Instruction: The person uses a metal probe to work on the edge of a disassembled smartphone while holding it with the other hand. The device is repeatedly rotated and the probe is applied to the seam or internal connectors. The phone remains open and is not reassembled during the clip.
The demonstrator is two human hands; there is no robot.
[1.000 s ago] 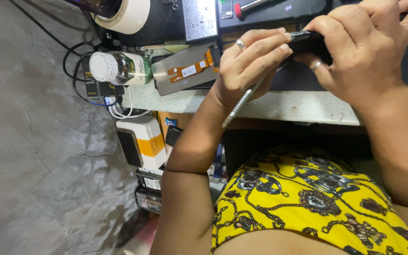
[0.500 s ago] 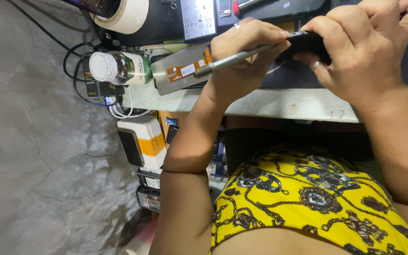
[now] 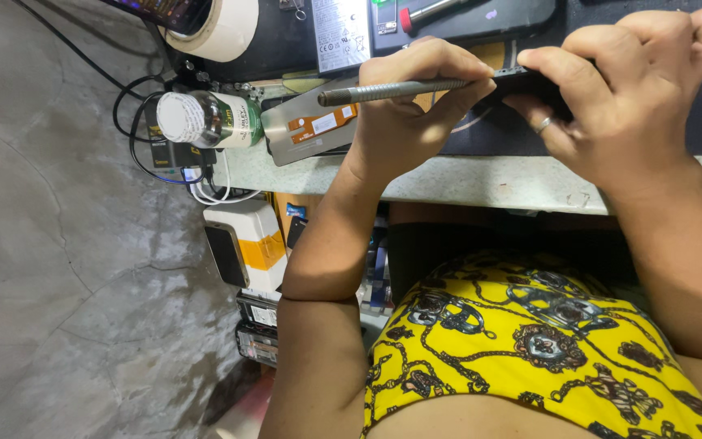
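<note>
Hands work at a speckled stone surface (image 3: 481, 183) above a grey concrete floor (image 3: 58, 268).
Left hand (image 3: 408, 106) grips a knurled metal tool (image 3: 392, 89); right hand (image 3: 619, 106) clasps a dark phone (image 3: 530, 81).

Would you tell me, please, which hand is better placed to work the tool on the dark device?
Probably the left hand: it grips the metal tool, whose tip meets the dark device. The right hand holds that device.

Pale stone bench (image 3: 481, 180) carrying black mat (image 3: 286, 41); bottle (image 3: 205, 119) lying left of mat, metal plate (image 3: 306, 134) sitting beside bottle.
</note>
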